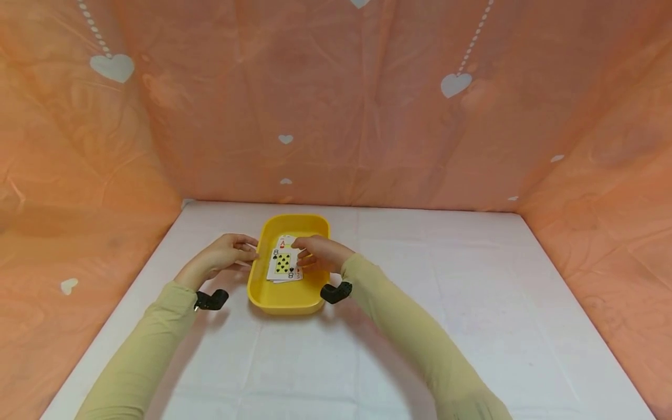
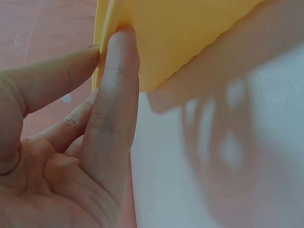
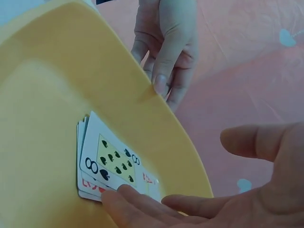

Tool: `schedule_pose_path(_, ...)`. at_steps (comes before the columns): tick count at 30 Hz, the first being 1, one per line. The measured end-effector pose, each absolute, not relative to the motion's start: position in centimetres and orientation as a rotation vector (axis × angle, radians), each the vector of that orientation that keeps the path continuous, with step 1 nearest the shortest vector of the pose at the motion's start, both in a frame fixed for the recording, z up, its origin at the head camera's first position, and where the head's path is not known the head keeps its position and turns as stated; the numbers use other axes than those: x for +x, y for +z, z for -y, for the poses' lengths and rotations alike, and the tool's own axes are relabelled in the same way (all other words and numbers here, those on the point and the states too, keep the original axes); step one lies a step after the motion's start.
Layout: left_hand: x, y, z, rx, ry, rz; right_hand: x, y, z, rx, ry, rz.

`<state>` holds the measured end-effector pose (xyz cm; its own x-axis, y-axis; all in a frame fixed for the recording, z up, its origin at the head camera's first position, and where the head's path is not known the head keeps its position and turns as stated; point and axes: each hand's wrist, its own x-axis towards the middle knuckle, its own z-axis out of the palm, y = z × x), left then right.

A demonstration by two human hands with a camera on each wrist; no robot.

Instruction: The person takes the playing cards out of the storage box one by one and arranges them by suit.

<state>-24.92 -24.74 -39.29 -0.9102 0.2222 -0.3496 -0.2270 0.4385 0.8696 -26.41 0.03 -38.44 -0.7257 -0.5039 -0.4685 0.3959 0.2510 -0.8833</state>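
Note:
A yellow plastic tray (image 1: 286,298) with rounded corners stands on the white table. Inside it lies a small stack of playing cards (image 1: 283,263), face up and slightly fanned. The eight of spades (image 3: 116,159) is on top, and red-marked cards stick out beneath it. My left hand (image 1: 227,254) holds the tray's left rim, thumb at the edge and index finger against the outer wall, as the left wrist view shows. Over the tray's right side reaches my right hand (image 1: 321,252). Its fingertips are at the cards' edge, the thumb held apart; whether they touch the cards I cannot tell.
The white table (image 1: 446,315) stretches out on both sides of the tray and in front of it. Orange cloth (image 1: 336,116) with pale hearts walls off the back and both sides. A black wrist mount (image 1: 336,293) sits by the tray's right edge.

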Motion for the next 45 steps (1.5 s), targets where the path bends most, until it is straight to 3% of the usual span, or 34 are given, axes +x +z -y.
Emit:
schedule_pose_path(32,-24.8,-39.4,24.9,-0.017,1.489,-2.27,-26.8,-39.8,1.8,0.351,-1.856,-1.594)
schedule_pose_path(45,-24.8,-39.5,25.0,0.002,1.506,-2.265,-27.1,-40.0,2.0,0.36,-1.857,-1.571)
